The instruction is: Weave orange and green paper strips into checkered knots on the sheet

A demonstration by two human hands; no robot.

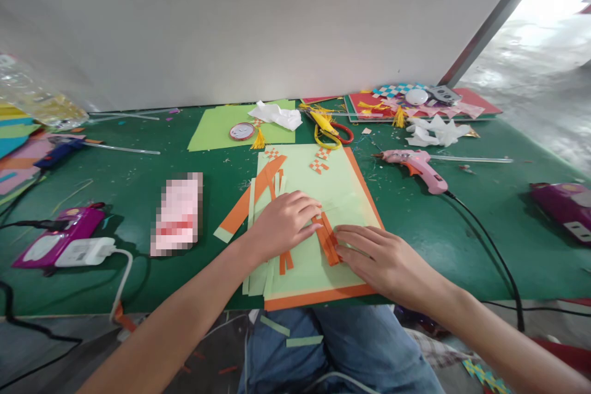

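Orange paper strips (329, 240) on a pale green sheet (305, 278), lying right of its middle between the left hand (292, 217) and the right hand (376, 252). The left grip is half curled over the strips' far end; the right is nearly flat, fingertips at their right edge. Whether either pinches paper cannot be told. The strips look light, thin and flexible, probably easily creased and apt to slide; the long edges or the near end seem the best places to take hold. The sheet's near border runs close to the front edge of the counter (443, 258). Scissors (329, 129) lie at its far edge, and a broad orange strip (249, 200) overhangs its left side. Toward the pink glue gun (413, 163), a wider stretch of counter allows sideways motion.
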